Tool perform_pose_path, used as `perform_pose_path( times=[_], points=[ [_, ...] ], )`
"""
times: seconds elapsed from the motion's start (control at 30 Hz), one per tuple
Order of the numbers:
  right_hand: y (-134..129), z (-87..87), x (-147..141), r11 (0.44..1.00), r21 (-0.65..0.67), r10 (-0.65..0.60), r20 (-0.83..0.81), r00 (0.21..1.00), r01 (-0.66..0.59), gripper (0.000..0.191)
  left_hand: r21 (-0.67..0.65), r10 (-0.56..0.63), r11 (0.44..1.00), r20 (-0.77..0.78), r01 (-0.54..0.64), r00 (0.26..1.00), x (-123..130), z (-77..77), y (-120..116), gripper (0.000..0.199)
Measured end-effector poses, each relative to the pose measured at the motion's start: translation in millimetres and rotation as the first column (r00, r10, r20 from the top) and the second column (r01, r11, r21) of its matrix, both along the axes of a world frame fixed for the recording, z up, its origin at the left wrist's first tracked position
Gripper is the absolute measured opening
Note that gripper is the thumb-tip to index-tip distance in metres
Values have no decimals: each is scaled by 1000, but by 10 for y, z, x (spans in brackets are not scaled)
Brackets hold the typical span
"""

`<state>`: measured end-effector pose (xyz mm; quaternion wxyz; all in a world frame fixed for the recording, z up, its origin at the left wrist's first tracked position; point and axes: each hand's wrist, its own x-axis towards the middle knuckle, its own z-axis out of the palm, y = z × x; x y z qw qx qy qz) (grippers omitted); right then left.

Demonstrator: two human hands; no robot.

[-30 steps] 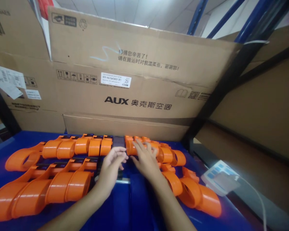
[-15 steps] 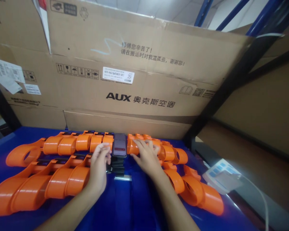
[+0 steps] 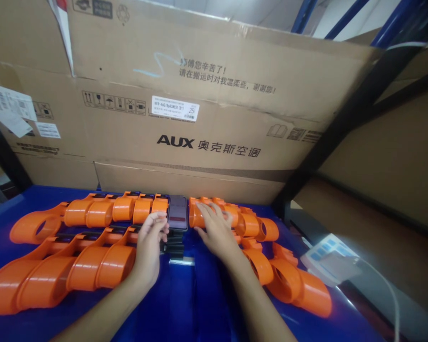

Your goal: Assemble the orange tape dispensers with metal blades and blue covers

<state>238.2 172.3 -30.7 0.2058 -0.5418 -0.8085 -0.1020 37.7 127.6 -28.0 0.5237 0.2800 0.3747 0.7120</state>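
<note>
A dark phone (image 3: pixel 177 212) stands on a black holder (image 3: pixel 173 247) in the middle of the blue table (image 3: pixel 185 304), between rows of orange plastic parts. My left hand (image 3: pixel 150 247) rests beside the phone's left edge, its fingertips touching the phone and the holder. My right hand (image 3: pixel 216 230) lies flat, fingers spread, on the orange parts (image 3: pixel 231 218) just right of the phone. More orange parts lie in a far row (image 3: pixel 103 211) and a near row (image 3: pixel 60 270) on the left.
Large AUX cardboard boxes (image 3: pixel 207 123) wall off the back of the table. Further orange parts (image 3: pixel 292 280) curve along the right. A white and blue device (image 3: pixel 328 259) with a white cable sits at the right edge, beside dark shelf uprights (image 3: pixel 342 118).
My left hand slid left off the phone, uncovering its screen, and now touches its left edge. The right hand stayed on the orange parts. The view shifted slightly.
</note>
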Motion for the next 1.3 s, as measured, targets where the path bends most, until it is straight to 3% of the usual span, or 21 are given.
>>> perform_pose_path(
  times=[0.17, 0.27, 0.37, 0.47, 0.6, 0.73, 0.77, 0.87, 0.97, 1.1, 1.3],
  points=[
    [-39, 118, 21, 998, 55, 19, -39, 999, -17, 59, 4, -15, 1000, -2, 15, 1000, 1, -21, -5, 24],
    [-95, 205, 31, 987, 156, 44, -113, 993, -26, 55, 9, -48, 999, -12, 48, 999, 7, -33, -4, 22],
    [-208, 284, 24, 957, 282, 126, -183, 975, -70, 56, 17, -96, 995, -32, 96, 995, 28, -24, -16, 25],
    [-387, 345, -16, 922, 326, 281, -201, 938, -207, 60, 27, -165, 986, -34, 166, 986, 63, 23, -58, 40],
    [-639, 404, -111, 882, 230, 453, -177, 874, -411, 58, 38, -334, 942, 180, 333, 925, 91, 130, -150, 52],
    [-768, 465, -154, 854, 121, 520, -245, 818, -506, 69, -20, -299, 949, 246, 314, 922, 67, 231, -222, 42],
    [-778, 482, -148, 861, 117, 506, -287, 813, -494, 69, -28, -273, 957, 242, 288, 931, 57, 251, -235, 42],
    [-772, 516, -122, 941, 36, 329, -336, 882, -337, 35, -31, -218, 972, 250, 232, 943, 27, 295, -266, 42],
    [-741, 497, -130, 957, -175, 199, -189, 962, -232, 11, -31, -182, 980, 258, 196, 949, 14, 324, -294, 39],
    [-721, 401, -212, 912, -349, 222, -17, 975, -214, 18, -38, -164, 983, 260, 179, 952, 32, 345, -315, 36],
    [-750, 328, -321, 919, -362, 202, 87, 975, -158, 19, -51, -160, 982, 269, 180, 950, 56, 353, -297, 38]
  ],
)
